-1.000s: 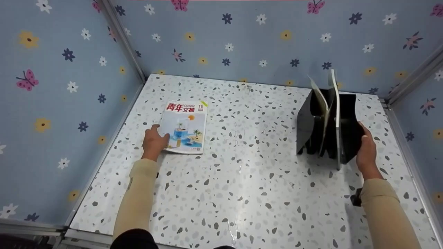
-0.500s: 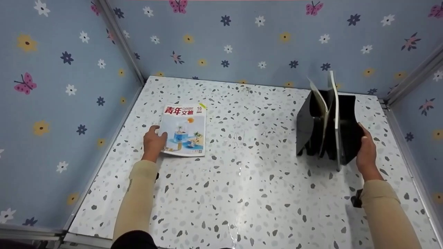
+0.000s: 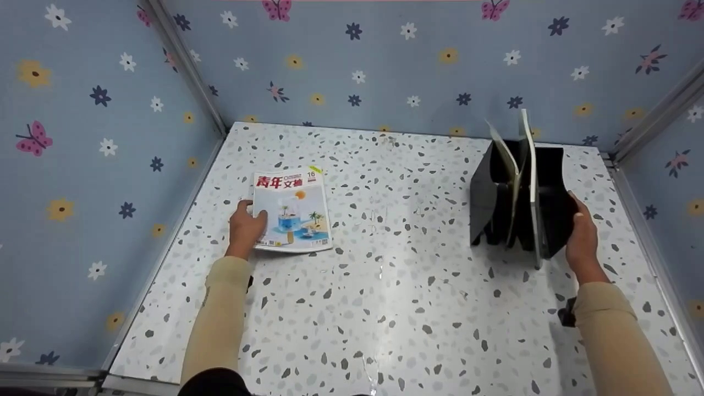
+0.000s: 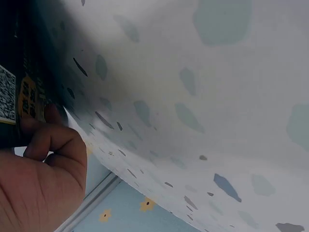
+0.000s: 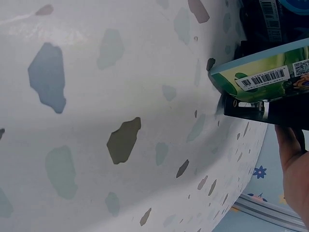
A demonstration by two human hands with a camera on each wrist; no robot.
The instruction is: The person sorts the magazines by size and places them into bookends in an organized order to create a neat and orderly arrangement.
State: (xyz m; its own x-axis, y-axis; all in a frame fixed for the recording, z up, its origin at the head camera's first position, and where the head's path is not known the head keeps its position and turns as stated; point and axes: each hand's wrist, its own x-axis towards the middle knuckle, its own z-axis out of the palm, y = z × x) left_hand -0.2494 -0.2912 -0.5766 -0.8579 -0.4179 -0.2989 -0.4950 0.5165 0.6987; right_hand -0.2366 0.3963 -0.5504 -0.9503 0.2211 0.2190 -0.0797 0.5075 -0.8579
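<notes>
In the head view my left hand (image 3: 246, 224) pinches the left edge of a magazine (image 3: 294, 220). Its white cover carries red characters and a beach picture. Curled fingers (image 4: 60, 137) show against the dark back cover in the left wrist view. My right hand (image 3: 583, 236) rests against the outer right side of a black file holder (image 3: 553, 214), its fingers lying along the wall. Two thin booklets stand in the holder: a thicker pale-edged one (image 3: 533, 187) and a thinner, leaning one (image 3: 507, 154). A green back cover with a barcode (image 5: 263, 79) shows in the right wrist view.
Beneath everything lies a white speckled tabletop (image 3: 396, 308). Blue flower-patterned panels rise at the back (image 3: 385, 60), left (image 3: 82, 181) and right (image 3: 676, 181). The holder stands near the back right corner.
The magazine has slid a little toward me and turned counterclockwise in my left hand. My right hand and the holder have stayed nearly still.
</notes>
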